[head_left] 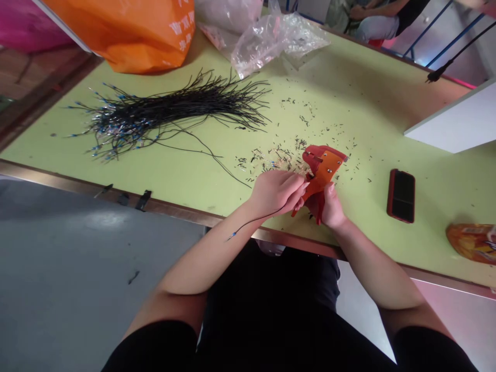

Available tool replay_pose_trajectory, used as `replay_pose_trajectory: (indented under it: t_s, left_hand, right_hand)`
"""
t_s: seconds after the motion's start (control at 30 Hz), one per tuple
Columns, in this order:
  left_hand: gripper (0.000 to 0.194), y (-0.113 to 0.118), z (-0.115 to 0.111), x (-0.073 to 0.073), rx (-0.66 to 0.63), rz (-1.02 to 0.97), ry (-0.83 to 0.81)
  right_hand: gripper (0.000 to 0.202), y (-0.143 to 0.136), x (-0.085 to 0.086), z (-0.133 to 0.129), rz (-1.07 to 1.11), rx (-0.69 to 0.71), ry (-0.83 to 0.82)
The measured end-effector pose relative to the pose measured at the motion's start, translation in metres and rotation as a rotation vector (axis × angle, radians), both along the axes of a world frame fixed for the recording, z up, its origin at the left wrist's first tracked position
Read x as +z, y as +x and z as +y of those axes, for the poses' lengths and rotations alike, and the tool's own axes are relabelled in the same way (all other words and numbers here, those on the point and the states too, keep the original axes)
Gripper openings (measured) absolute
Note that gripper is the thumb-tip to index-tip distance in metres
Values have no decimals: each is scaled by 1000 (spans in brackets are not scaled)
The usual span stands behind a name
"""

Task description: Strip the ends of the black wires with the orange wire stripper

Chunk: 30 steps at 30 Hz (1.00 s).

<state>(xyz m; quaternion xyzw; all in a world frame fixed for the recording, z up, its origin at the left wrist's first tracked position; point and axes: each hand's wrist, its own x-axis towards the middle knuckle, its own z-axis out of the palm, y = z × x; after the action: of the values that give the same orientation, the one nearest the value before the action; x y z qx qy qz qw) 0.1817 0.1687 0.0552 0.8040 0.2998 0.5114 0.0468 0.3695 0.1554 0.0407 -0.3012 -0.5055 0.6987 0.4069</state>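
My right hand (pixel 332 209) is closed around the handles of a red and orange wire stripper (pixel 328 164), above the table's near edge. Pinched in my left hand (pixel 278 190) is a thin black wire (pixel 253 220), one end at the tool's jaws. Its other end, with a blue and silver tip, trails back over my left forearm. Just where the wire meets the jaws is hidden by my fingers. To the left lies a large bundle of black wires (pixel 178 107), many with blue and silver tips at their left ends.
Small black offcuts (pixel 300 143) are scattered over the green table (pixel 372 108). A phone (pixel 401 195) and an orange package (pixel 473 243) lie at right. Clear plastic bags (pixel 267 41) and an orange bag (pixel 143 33) stand at the back. Another person (pixel 382 23) sits beyond.
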Motion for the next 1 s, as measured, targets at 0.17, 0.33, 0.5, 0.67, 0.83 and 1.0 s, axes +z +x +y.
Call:
replay_pose_trajectory:
  t_s: [0.17,0.33,0.5,0.67,0.83,1.0]
  left_hand:
    - [29,1,-1,-1,11,21,-20]
    - [30,4,-1,0,31,-4,41]
    - [32,4,-1,3,36,2,27]
    - [32,3,-2,3,30,4,1]
    - [32,2,-3,3,12,-7,-22]
    - [31,2,-4,3,-26,-11,-95]
  right_hand:
    - [76,-1,1,-1,-18,-44,3]
    - [72,0,-3,0,11,-28,6]
    - [65,3,-7,-2,60,38,7]
    - [66,4,-6,-1,38,26,7]
    - [64,3,-4,-1,65,24,15]
    - [63,2,-2,-2,68,23,20]
